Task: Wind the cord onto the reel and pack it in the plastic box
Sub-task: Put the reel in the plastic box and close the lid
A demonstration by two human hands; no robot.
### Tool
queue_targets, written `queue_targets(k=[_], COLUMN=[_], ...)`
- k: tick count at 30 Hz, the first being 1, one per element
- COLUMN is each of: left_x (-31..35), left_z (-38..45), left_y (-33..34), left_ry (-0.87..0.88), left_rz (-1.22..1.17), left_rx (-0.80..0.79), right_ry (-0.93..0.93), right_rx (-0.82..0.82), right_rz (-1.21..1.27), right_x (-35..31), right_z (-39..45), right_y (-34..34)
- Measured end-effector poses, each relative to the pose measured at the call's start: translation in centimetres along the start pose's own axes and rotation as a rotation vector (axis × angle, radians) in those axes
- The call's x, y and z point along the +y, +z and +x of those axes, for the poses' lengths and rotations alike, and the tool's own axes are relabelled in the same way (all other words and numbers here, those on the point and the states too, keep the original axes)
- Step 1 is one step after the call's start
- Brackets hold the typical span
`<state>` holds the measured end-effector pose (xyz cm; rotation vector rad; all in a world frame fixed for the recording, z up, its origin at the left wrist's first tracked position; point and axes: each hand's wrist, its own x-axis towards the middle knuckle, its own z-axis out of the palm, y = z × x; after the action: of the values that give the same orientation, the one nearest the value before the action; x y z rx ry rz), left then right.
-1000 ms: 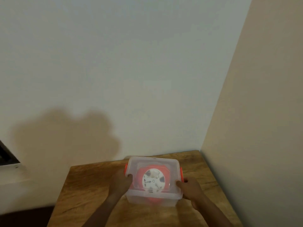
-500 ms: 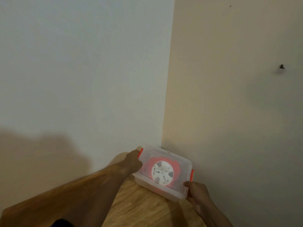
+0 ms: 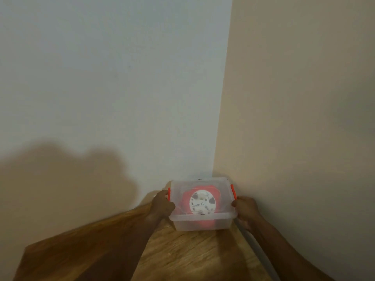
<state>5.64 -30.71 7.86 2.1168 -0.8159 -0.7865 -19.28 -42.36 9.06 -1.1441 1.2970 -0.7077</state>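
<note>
A clear plastic box [image 3: 203, 223] with its lid on and orange clips at both ends sits on the wooden table [image 3: 182, 254], pushed into the corner where the two walls meet. Through the lid shows the red reel [image 3: 215, 192] with its white round face. My left hand [image 3: 161, 205] grips the box's left end just below the orange clip. My right hand [image 3: 246, 208] holds the right end, fingers curled at the rim. The cord itself is hidden inside.
A white wall [image 3: 111, 88] stands behind the box and a beige wall [image 3: 304, 118] to its right, both close. A grey strip [image 3: 253, 246] runs along the table's right edge by the beige wall.
The box has turned square to me and now sits tight in the corner. Both hands stay on its ends. My view has swung a little back to the left.
</note>
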Motion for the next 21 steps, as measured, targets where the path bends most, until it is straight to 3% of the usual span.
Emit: queue_targets(k=[7, 21], left_x=[-0.1, -1.9], left_z=[1.0, 2.5], left_y=[-0.4, 2.4], left_ry=[-0.034, -0.109], left_rz=[-0.135, -0.246], left_rx=[0.058, 0.180], right_ry=[-0.123, -0.237], right_rx=[-0.113, -0.130], right_rz=[-0.178, -0.361], right_x=[-1.4, -0.5], right_z=[5.0, 9.0], right_y=[1.6, 3.6])
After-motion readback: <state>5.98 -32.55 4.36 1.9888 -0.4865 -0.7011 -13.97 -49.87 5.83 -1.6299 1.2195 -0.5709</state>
